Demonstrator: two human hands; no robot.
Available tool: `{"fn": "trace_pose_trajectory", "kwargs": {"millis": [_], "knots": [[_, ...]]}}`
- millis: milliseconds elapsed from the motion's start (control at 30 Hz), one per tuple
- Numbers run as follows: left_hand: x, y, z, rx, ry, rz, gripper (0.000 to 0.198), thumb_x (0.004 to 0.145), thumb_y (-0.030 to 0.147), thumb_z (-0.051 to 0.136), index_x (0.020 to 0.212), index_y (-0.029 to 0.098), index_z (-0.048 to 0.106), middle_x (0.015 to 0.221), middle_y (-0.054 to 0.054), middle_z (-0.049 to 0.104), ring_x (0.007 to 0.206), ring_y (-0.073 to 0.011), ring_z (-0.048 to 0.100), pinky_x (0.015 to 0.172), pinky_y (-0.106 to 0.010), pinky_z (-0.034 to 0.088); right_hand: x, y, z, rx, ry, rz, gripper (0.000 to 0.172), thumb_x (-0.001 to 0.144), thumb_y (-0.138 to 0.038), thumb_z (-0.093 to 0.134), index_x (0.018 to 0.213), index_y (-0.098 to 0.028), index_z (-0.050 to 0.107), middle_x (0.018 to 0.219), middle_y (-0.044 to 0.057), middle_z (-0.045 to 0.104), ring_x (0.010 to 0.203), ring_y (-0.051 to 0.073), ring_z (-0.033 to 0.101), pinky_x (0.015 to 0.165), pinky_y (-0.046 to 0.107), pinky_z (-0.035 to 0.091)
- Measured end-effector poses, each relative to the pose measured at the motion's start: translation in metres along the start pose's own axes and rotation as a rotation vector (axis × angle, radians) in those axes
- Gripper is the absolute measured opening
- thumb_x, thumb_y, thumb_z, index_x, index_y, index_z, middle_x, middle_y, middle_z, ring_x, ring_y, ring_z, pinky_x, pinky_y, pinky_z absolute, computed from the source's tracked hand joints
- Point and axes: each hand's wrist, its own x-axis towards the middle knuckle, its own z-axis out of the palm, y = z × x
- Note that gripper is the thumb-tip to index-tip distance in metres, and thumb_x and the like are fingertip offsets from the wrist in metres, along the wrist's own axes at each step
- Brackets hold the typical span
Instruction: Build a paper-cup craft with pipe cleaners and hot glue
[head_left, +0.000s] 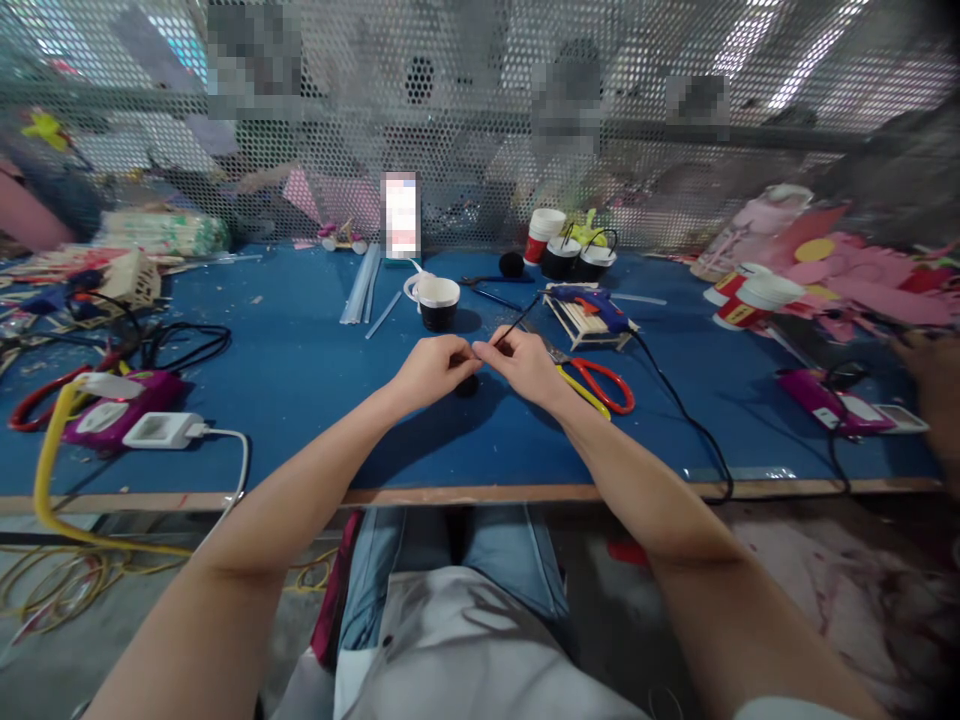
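Note:
My right hand (523, 362) pinches a thin black wire-like strip (520, 319), which slants up and to the right from the fingers. My left hand (435, 368) is closed, its fingertips meeting those of the right; what lies between them is hidden. Just under the left fingers shows a small dark piece (466, 386); whether it is held or on the table I cannot tell. Beyond the hands stands a black cup with a white rim (438, 303), a pale loop at its left side. Scissors with red and yellow handles (604, 385) lie by my right wrist.
A blue glue gun (592, 300) rests on a wooden stick rack (581, 325), its black cord trailing right. Clear glue sticks (361, 285) and a lit phone (401, 215) are at the back. Purple power strips (127, 408) lie left and right. Several cups (559, 258) stand behind.

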Motion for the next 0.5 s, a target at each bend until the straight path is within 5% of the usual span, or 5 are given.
{"fn": "trace_pose_trajectory", "kwargs": {"millis": [500], "knots": [[0.001, -0.001, -0.002, -0.036, -0.022, -0.027, 0.023, 0.076, 0.03, 0.052, 0.062, 0.012, 0.056, 0.054, 0.002, 0.048, 0.05, -0.0066, 0.037, 0.049, -0.02, 0.027, -0.0009, -0.002, 0.0001, 0.156, -0.083, 0.056, 0.031, 0.074, -0.045, 0.058, 0.07, -0.016, 0.05, 0.051, -0.003, 0.049, 0.046, 0.008, 0.043, 0.045, 0.021, 0.033]]}}
